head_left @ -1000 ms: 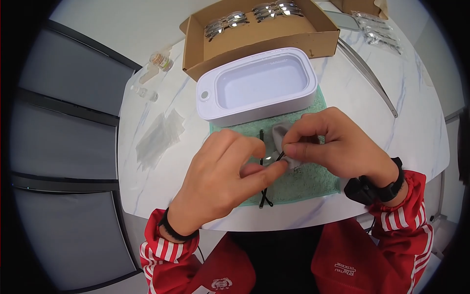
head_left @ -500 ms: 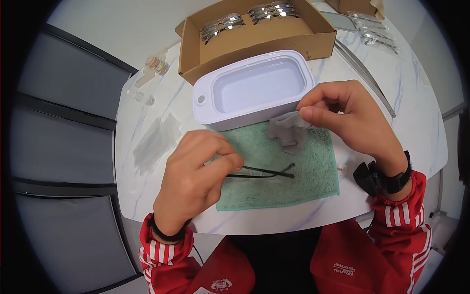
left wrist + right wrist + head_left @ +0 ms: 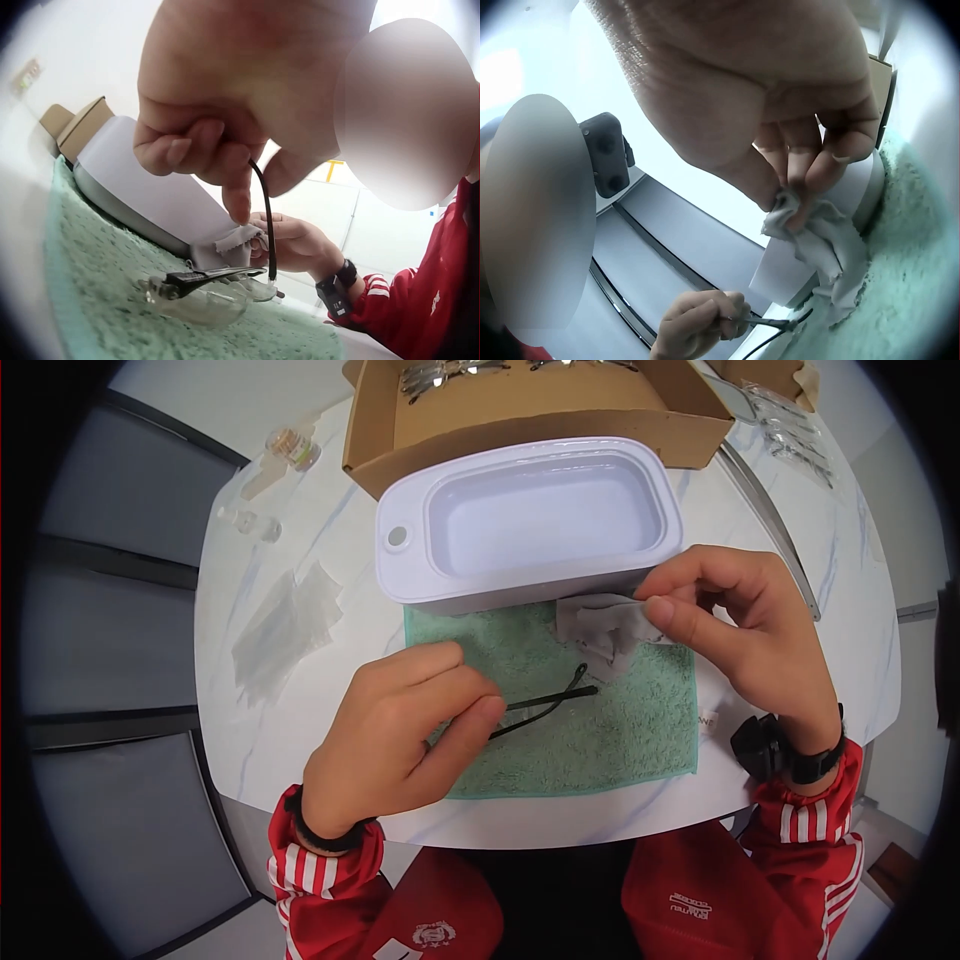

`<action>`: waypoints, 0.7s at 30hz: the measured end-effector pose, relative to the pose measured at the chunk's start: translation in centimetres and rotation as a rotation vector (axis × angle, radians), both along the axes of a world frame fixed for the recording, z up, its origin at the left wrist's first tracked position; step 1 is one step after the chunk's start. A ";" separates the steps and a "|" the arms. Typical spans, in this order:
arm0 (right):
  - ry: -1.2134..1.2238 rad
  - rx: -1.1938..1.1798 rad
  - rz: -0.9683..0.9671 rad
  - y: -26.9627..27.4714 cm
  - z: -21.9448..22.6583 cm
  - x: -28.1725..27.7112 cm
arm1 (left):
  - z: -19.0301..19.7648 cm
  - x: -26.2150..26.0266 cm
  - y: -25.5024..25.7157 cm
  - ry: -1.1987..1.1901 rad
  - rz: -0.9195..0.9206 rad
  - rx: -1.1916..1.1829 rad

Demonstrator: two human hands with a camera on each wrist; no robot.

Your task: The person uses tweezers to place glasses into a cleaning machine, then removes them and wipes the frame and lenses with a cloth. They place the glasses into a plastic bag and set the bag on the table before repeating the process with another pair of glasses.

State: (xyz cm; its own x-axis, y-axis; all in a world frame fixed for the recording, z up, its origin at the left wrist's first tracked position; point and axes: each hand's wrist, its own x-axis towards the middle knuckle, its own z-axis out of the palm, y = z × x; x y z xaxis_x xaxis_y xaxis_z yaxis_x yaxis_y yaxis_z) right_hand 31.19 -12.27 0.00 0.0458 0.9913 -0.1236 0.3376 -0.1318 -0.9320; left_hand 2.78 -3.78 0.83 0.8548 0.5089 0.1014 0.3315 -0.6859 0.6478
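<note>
My left hand [image 3: 400,730] pinches a pair of glasses by one dark temple. The glasses [image 3: 199,304] have clear lenses and hang low over the green towel [image 3: 620,750], as the left wrist view shows. In the head view that hand hides the lenses, and the temples cross, pointing right. My right hand [image 3: 755,620] pinches a crumpled grey cloth [image 3: 600,632] between thumb and fingers. The cloth droops onto the towel's back right part, beside the white tub. Its hanging folds show in the right wrist view, with the glasses a short way off.
Behind the towel stands a white oblong tub [image 3: 405,578] with clear liquid inside. A cardboard box [image 3: 540,435] farther back holds several glasses. Small bottles [image 3: 290,448] and translucent sleeves [image 3: 285,630] lie left. At right are a curved metal strip [image 3: 775,525] and bagged items [image 3: 795,440].
My hands were together over the glasses and cloth; they have since parted. The left hand carried the glasses leftward, and their temples turned to point right. The right hand kept the cloth.
</note>
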 end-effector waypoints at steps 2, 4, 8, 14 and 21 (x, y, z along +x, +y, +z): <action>0.021 -0.002 -0.007 0.0 -0.3 0.1 | -0.2 0.0 0.2 -0.041 -0.009 -0.082; 0.037 -0.002 -0.040 0.1 -0.6 0.1 | -0.3 -0.1 0.1 -0.074 0.029 -0.119; 0.016 -0.023 -0.021 0.1 -0.6 0.3 | -0.4 -0.4 0.1 -0.117 0.012 -0.204; 0.053 0.022 -0.007 -0.3 0.0 0.0 | -0.3 -0.3 -0.1 -0.104 -0.001 -0.219; -0.072 0.321 0.334 -0.2 0.7 -1.3 | -0.4 1.1 -0.5 -0.133 0.010 -0.196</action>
State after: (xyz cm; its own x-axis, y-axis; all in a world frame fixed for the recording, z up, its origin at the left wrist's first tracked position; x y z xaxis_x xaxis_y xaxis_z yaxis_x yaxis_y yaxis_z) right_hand 29.85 -12.46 0.70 -0.2850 0.9407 0.1840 0.3777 0.2866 -0.8805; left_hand 3.93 -4.28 0.46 0.8354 0.5382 0.1114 0.2401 -0.5396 0.8069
